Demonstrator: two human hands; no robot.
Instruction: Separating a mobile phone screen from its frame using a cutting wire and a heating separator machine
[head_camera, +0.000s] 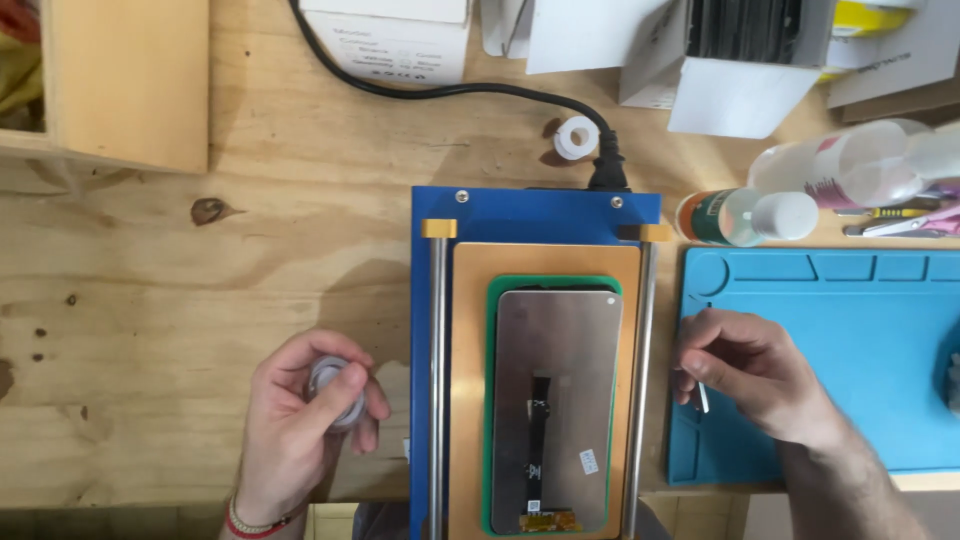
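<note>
While the phone screen (553, 410) lies back-up on the blue heating plate (535, 215) at the desk's near edge, the left hand (300, 420) grips a small spool (337, 392), the right hand (745, 370) pinches a thin tool (703, 398); separation looks underway.

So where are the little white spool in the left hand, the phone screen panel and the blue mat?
white spool (335, 390), head view, on its round face between the fingers.
phone screen panel (555, 335), head view, on its bare grey back.
blue mat (860, 350), head view, on its flat middle area.
</note>
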